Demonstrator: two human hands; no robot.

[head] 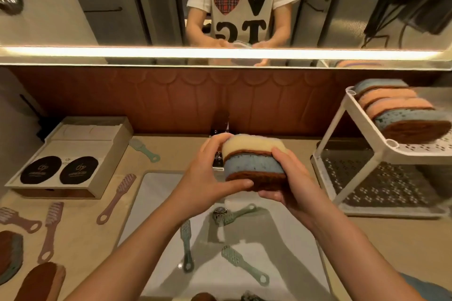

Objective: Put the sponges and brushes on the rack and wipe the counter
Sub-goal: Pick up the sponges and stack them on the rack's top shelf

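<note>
Sponges (pixel 254 161) gripped between left hand (pixel 208 178) and right hand (pixel 291 183) (over sink (pixel 156 203)).

My forearms reach forward and converge; left grip (pixel 208 173) clasps the sponge stack (pixel 254 164) from its left, thumb along the front; right grip (pixel 293 186) cups its right side, thumb on top.

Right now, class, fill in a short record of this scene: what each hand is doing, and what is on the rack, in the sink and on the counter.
left grip: holds the left end of the sponge stack, above the sink
right grip: holds the stack's right end, fingers under it
rack: upper tier carries several sponges
sink: three green brushes lie in it
counter: pink brushes on the left side, not yet racked
</note>
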